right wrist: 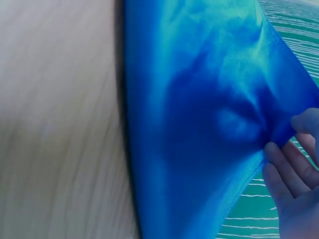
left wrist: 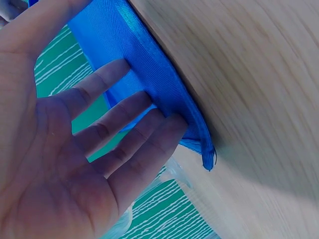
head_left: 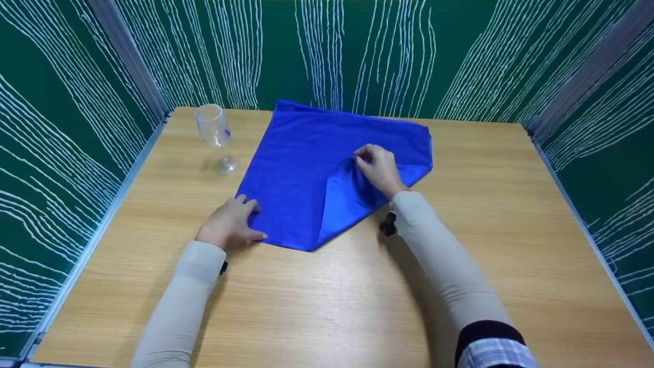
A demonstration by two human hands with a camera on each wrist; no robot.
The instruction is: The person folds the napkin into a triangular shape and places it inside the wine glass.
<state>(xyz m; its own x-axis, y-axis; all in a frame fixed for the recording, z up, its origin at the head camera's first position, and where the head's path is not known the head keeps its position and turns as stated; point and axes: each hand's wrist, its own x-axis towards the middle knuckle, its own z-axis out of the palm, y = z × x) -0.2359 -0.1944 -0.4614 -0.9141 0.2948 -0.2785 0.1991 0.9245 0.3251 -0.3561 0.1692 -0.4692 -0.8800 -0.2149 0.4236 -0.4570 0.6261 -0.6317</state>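
Note:
A blue cloth (head_left: pixel 291 163) lies spread on the table, its near right part folded back so the shinier underside (head_left: pixel 340 209) shows. My right hand (head_left: pixel 379 167) pinches the lifted corner between thumb and fingers; the right wrist view shows the cloth (right wrist: pixel 199 109) drawn into creases toward that grip. At the near left corner, my left hand (head_left: pixel 230 222) rests on the cloth with fingers spread. In the left wrist view its extended fingertips touch the cloth (left wrist: pixel 154 74) close to the hemmed edge, and a loose thread hangs at the corner.
A clear stemmed glass (head_left: pixel 212 128) stands upright left of the cloth, near the table's far left corner. Green walls (head_left: pixel 281 56) with white wavy lines enclose the wooden table (head_left: pixel 317 306) at the back and both sides.

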